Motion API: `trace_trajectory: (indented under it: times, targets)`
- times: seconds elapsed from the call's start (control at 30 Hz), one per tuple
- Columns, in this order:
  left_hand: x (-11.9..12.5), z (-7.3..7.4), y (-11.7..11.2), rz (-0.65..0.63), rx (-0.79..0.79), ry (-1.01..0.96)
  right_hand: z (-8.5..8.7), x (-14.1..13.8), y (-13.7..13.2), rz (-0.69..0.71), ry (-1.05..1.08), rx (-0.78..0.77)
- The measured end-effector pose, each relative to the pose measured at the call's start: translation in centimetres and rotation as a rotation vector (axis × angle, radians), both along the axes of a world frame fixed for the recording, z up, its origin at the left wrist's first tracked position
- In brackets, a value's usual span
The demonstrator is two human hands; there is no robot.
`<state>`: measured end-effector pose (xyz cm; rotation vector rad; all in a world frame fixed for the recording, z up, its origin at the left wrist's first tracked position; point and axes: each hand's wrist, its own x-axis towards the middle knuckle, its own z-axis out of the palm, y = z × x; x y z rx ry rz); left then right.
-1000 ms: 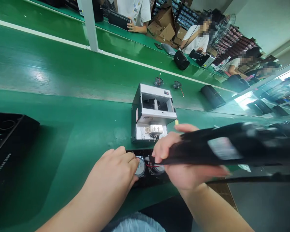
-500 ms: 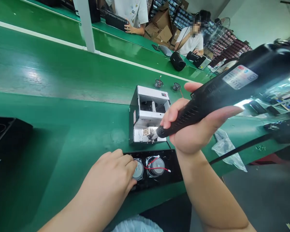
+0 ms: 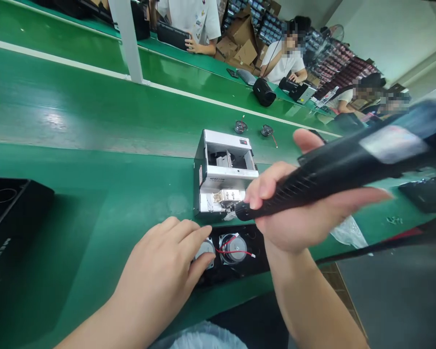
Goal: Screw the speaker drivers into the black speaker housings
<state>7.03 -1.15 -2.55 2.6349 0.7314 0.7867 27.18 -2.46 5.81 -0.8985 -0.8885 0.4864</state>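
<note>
My right hand (image 3: 290, 218) is wrapped round a black electric screwdriver (image 3: 330, 167), tilted with its nose down to the left. The nose is at the front of a grey screw feeder (image 3: 227, 169); whether the bit touches it I cannot tell. Below the feeder lies a black speaker panel (image 3: 252, 264) bearing two round speakers. Red wires with white plugs cross the right speaker (image 3: 234, 249). Over the left speaker (image 3: 205, 249), partly hiding it, is my left hand (image 3: 170, 257), its thumb and index finger apart and nothing visibly gripped.
A black speaker cabinet (image 3: 10, 228) stands at the left. Two small loose speakers (image 3: 241, 127) lie behind the feeder. A clear plastic bag (image 3: 350, 232) is on the right. A white post (image 3: 129, 43) rises from the bench; co-workers (image 3: 189, 24) sit beyond.
The thumb and index finger of my left hand have spread apart at the left speaker. My right hand and the screwdriver have shifted slightly right and down, the screwdriver lying flatter.
</note>
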Motion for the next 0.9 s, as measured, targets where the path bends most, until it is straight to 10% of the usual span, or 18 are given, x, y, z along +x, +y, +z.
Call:
trace_trajectory:
  times: [0.17,0.4,0.9]
  targets:
    - [0.7,0.2,-0.3,0.014,-0.048,-0.012,2.6,-0.2,-4.4,0.165,0.084,-0.076]
    - [0.8,0.1,-1.7,-0.115,-0.257,-0.066,1.0,-0.4,-9.1,0.23,0.068,-0.036]
    - [-1.1,0.1,0.0,-0.122,-0.024,0.225,-2.9,-1.6,-8.8,0.181,0.16,-0.104]
